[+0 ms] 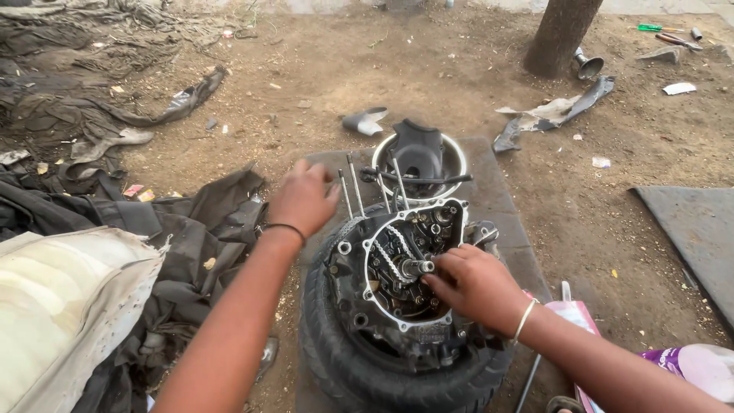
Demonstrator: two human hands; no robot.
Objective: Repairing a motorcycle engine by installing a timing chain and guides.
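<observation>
While the right hand (475,284) pinches the engine (405,264) shaft, the open, empty left hand (303,197) nears studs (352,187).

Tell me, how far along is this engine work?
Done: the side cover is off, so the engine sitting on a tyre shows its chain and gears. In hand: the right hand fingers the centre shaft; the left hand hovers near the long studs. Left: the inner parts remain fitted.

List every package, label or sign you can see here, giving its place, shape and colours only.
Pink and white flat packet: lower right, beside the right forearm.
White rounded bag with a purple printed patch: bottom right corner.
Small white wrapper: upper right, on the dirt.
No signs or screens.
</observation>
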